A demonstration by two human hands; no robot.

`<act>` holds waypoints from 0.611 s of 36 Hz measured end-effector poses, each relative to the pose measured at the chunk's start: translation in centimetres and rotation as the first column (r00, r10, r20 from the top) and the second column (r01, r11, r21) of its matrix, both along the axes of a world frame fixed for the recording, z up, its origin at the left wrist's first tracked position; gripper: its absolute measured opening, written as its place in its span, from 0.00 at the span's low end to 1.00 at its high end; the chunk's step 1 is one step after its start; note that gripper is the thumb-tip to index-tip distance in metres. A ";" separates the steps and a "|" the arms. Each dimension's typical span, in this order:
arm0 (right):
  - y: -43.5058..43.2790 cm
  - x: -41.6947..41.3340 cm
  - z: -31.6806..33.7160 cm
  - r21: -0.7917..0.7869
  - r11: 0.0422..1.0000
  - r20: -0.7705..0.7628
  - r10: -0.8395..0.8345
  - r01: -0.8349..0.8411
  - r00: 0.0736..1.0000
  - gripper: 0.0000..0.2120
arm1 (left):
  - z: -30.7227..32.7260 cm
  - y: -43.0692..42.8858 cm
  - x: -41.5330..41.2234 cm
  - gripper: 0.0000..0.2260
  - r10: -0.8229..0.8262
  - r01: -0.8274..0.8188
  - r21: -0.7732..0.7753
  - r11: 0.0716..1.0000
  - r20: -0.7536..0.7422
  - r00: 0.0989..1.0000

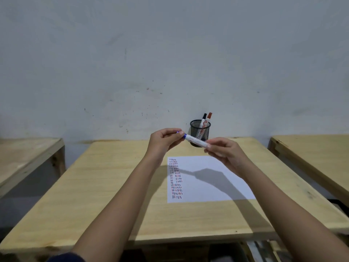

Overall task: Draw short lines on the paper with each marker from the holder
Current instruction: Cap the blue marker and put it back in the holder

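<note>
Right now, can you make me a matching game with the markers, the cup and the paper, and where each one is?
Things:
1. blue marker
2. red marker
3. mesh holder
4. paper

Places:
A. lying flat on the table, with rows of short lines
B. held between both hands above the table
C. standing at the table's far edge by the wall
D. sticking up out of the holder

Pairs: 1-B, 2-D, 3-C, 4-A

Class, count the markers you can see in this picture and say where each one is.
3: a blue marker held between both hands above the table, and a black marker and red marker standing in the mesh holder. Others may be hidden inside.
</note>
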State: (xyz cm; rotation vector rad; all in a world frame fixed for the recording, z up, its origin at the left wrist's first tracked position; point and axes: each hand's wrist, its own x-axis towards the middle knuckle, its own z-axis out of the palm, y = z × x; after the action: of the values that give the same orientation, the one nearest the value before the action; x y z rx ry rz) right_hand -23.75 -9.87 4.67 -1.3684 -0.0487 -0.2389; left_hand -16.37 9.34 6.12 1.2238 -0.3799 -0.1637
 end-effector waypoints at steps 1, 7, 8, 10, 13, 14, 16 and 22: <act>-0.2 0.1 0.1 -0.113 0.994 0.004 -0.003 0.003 1.000 0.06 | 0.2 -0.3 0.2 0.04 0.004 -0.004 0.004 1.000 0.007 1.000; 0.5 2.1 0.7 -0.579 0.812 0.056 -0.057 0.080 0.997 0.09 | 1.3 -2.6 1.6 0.06 0.033 -0.059 0.161 0.985 0.163 0.986; 0.6 2.6 0.7 -0.605 0.791 0.071 -0.062 0.093 0.995 0.10 | 1.4 -3.0 1.8 0.06 0.029 -0.070 0.205 0.976 0.197 0.980; 0.8 3.6 0.8 -0.629 0.769 0.091 -0.074 0.115 0.993 0.12 | 1.6 -3.8 2.4 0.07 0.018 -0.086 0.267 0.960 0.247 0.969; 0.3 5.0 1.1 -0.656 0.740 0.102 -0.108 0.148 0.989 0.11 | 1.9 -4.6 3.7 0.07 0.016 -0.113 0.317 0.942 0.294 0.956; -0.1 5.4 1.3 -0.659 0.736 0.102 -0.117 0.155 0.988 0.10 | 2.1 -4.9 4.2 0.08 0.015 -0.117 0.322 0.940 0.301 0.953; -1.0 6.3 1.7 -0.656 0.734 0.110 -0.137 0.175 0.984 0.08 | 2.3 -5.4 5.3 0.09 0.015 -0.128 0.342 0.931 0.314 0.949; -4.6 10.1 3.2 -0.547 0.721 0.286 -0.317 0.425 0.905 0.08 | 0.5 -7.7 9.7 0.24 0.030 -0.245 0.565 0.788 0.362 0.932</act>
State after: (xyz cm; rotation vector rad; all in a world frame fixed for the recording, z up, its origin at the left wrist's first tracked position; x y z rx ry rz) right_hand -13.63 -14.43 7.88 -1.9920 0.0119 -0.7374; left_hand -6.71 1.62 6.64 1.9261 -0.5567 0.0677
